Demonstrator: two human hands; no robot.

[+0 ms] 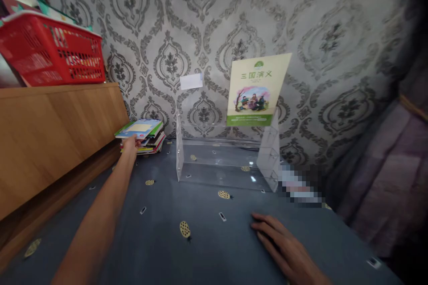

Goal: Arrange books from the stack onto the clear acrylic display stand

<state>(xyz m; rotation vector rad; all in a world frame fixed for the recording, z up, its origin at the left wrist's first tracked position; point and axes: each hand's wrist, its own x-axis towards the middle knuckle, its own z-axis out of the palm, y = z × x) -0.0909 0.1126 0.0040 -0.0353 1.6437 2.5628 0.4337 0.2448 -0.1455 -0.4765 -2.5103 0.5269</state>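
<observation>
Grey damask-patterned wallpaper rises behind a blue-grey surface printed with yellow pineapples. The left arm stretches far forward, its hand pinching the near edge of a thin light-blue book atop a stack of mixed books. The right hand is open, palm down, fingers loosely extended; whether it touches the surface is unclear. Between and beyond the hands stands a clear acrylic rack, a cream-and-green illustrated book upright at its right end. At left, a red plastic basket sits on brown wooden furniture.
</observation>
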